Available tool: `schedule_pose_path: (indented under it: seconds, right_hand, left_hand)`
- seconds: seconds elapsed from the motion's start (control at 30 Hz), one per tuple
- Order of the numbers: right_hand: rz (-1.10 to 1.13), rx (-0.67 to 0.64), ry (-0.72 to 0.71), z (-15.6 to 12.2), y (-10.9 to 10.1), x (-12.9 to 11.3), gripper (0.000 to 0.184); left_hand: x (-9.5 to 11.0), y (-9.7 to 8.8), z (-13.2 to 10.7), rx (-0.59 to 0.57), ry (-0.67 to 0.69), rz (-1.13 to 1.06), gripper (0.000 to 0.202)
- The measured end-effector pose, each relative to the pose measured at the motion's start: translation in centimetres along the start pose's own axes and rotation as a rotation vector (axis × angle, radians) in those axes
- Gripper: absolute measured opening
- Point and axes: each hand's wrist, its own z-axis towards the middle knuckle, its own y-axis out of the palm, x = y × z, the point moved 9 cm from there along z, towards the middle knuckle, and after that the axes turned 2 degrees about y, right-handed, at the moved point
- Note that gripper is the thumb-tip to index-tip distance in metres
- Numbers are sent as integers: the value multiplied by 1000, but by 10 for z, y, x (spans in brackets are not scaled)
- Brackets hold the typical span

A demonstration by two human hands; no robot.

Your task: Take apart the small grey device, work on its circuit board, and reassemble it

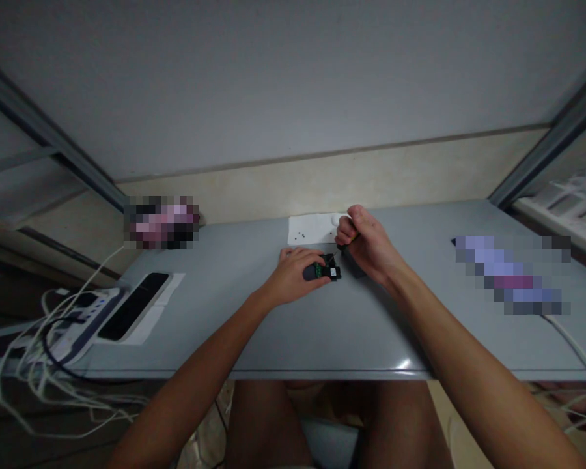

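My left hand (300,273) is closed around a small black device with an exposed green circuit board (333,271), pressing it to the grey table. In my right hand (364,241) is a screwdriver (342,247), its thin shaft slanting down to the board. Whether the tip sits in a screw is too small to tell. Beneath my right hand a dark flat piece (359,268) lies partly hidden. Just behind both hands is a white sheet of paper (310,228) with several tiny dark screws and a small round white thing (335,221) on it.
At the left lie a black-screened phone (134,306) on paper and a white power strip (90,322) with tangled cables (34,374). Blurred objects sit at the back left (163,223) and at the right (510,273), the latter with a cable. A wall (273,189) closes the table's back.
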Motion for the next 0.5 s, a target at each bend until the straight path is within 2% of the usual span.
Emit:
schedule_pose_path:
  seconds: [0.13,0.3,0.37,0.5]
  right_hand:
    - [6,8,17,3,-2,-1,46]
    - [-57,34,-5,2,-8,-3,32]
    - [-72,37,-26,1,-8,-3,35]
    - [-82,52,-28,1,-7,1,54]
  left_hand:
    - [0,-1,0,1,-7,-15,28]
    - [1,-2,-1,9,-1,-24,29]
    - [1,-1,-1,6,2,-17,28]
    - [1,-2,-1,10,7,-11,30]
